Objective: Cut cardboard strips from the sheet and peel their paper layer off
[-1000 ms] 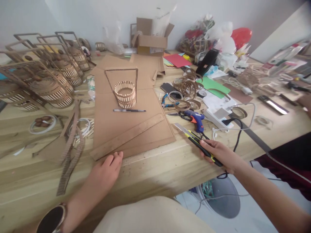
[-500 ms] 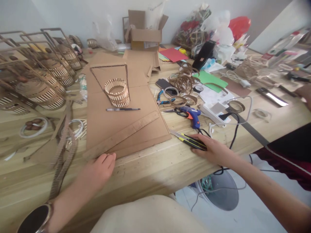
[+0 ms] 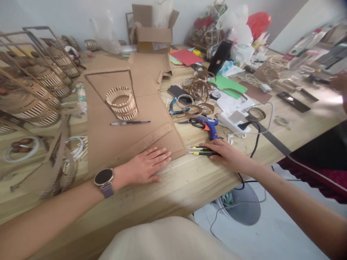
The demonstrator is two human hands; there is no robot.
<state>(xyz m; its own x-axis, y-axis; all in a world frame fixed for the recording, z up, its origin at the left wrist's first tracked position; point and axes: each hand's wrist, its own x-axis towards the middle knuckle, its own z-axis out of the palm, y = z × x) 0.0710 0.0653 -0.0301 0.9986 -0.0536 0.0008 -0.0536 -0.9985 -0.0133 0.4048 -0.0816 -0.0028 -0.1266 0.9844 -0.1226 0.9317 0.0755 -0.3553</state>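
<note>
My left hand (image 3: 148, 165) lies flat, fingers a little apart, on the near edge of a brown cardboard sheet (image 3: 108, 141). Just beyond its fingers is a long cardboard strip (image 3: 155, 136), lying slantwise and partly covered by that hand. My right hand (image 3: 226, 154) has its fingers closed over a yellow-and-black box cutter (image 3: 202, 152) resting on the table by the sheet's right corner. The cutter's rear end is hidden under the hand. Farther back on the sheet, a small slatted basket (image 3: 122, 104) with a tall brown handle stands behind a pen (image 3: 130, 123).
Right of the sheet lie a blue glue gun (image 3: 207, 124), blue-handled pliers (image 3: 172, 107), brown rings (image 3: 197, 86) and a power strip (image 3: 233, 122). Slatted baskets (image 3: 48, 81) crowd the left. A bin (image 3: 245, 206) stands below the table edge. Another person's hand (image 3: 338, 83) is far right.
My left hand has moved right along the cardboard's near edge and flattened out. The box cutter has turned to lie more level under my right hand. The view has shifted slightly.
</note>
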